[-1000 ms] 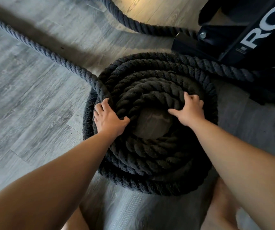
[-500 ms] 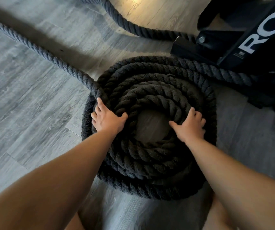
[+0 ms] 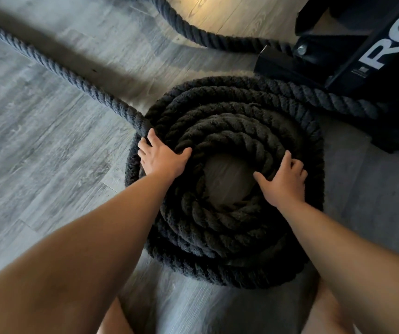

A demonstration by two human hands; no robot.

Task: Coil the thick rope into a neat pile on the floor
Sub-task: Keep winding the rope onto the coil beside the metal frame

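A thick dark rope (image 3: 229,237) lies wound into a round, layered pile on the grey plank floor (image 3: 49,165), in the middle of the visible floor, with a small bare patch of floor showing through the hole at its centre. The turns stack several deep and sit fairly even, the outer ring widest.

The left grip (image 3: 161,157) rests flat on the left side of the pile, fingers spread over the outer turns and thumb stretched toward the centre hole. Just beyond its fingertips a loose length of rope (image 3: 61,71) meets the pile, running away over the floor toward the far left.

The right grip (image 3: 284,179) rests on the inner turns at the right of the hole, fingers lightly bent on top of the rope, thumb pointing in toward the hole; it does not close around a strand.

At the far right stands a black frame (image 3: 338,68) with white letters. One rope length leaves the pile toward it, and another (image 3: 193,32) curves in from the far side.
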